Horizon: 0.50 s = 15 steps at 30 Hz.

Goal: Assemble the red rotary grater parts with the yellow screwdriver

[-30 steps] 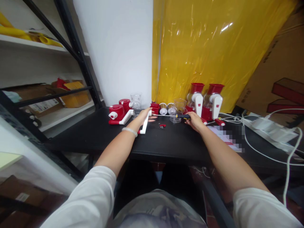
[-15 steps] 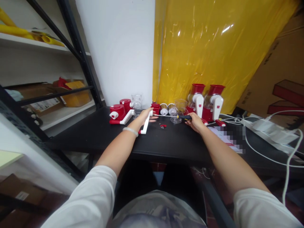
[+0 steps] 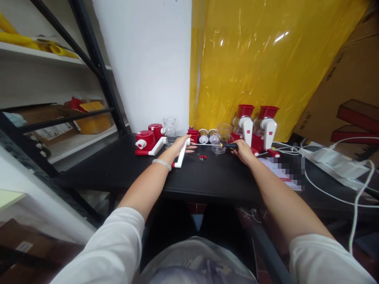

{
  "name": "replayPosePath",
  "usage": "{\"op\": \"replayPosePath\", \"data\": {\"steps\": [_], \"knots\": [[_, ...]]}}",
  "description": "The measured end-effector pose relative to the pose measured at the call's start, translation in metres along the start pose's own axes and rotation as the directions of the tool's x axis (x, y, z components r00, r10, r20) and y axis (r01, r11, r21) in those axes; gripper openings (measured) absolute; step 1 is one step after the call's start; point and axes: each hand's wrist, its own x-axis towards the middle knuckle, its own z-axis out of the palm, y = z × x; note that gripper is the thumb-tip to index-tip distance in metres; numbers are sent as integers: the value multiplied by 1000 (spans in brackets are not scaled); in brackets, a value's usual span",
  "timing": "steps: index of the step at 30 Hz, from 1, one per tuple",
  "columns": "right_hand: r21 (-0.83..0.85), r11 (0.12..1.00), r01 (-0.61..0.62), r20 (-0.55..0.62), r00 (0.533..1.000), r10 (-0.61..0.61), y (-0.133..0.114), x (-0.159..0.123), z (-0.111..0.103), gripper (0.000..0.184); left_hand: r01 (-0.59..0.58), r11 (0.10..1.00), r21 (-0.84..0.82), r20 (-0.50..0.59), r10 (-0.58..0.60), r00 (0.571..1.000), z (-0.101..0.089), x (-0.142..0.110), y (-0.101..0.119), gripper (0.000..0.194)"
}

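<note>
My left hand (image 3: 180,146) is closed around a white crank handle (image 3: 181,156) with a red grip at its lower end. My right hand (image 3: 243,152) grips the black and yellow handle of a screwdriver (image 3: 229,146). The screwdriver's thin shaft runs level to the left, and its tip meets the hub of the crank by my left fingers; the exact contact is too small to make out. On the table below the shaft lies a small red part (image 3: 203,157) with tiny pieces beside it.
Red grinder bases (image 3: 145,141) stand at the left. Behind my hands are grater drums (image 3: 203,136), a red hopper (image 3: 193,135) and a clear bowl (image 3: 224,131). Two assembled rotary graters (image 3: 268,128) stand at the right, near a booklet (image 3: 281,173), cables and a power strip (image 3: 334,165).
Almost nothing differs. The whole view has shifted very slightly, while both hands keep their holds on the crank handle and the screwdriver.
</note>
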Motion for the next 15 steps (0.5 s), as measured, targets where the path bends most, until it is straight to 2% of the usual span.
{"op": "replayPosePath", "data": {"steps": [8, 11, 13, 15], "knots": [[112, 993, -36, 74, 997, 28, -6, -4, 1, 16, 3, 1000, -1, -6, -3, 1000, 0, 0, -1, 26], [-9, 998, -55, 61, 997, 56, -4, -1, -1, 29, 5, 1000, 2, -6, -5, 1000, 0, 0, -1, 27], [-157, 988, 14, 70, 998, -3, -2, 1, -4, 42, 10, 1000, 6, -8, -10, 1000, 1, -1, 0, 26], [-235, 966, 105, 99, 992, -84, 1, 1, -7, 47, 10, 1000, 6, -13, -10, 1000, 1, -1, 0, 26]]}}
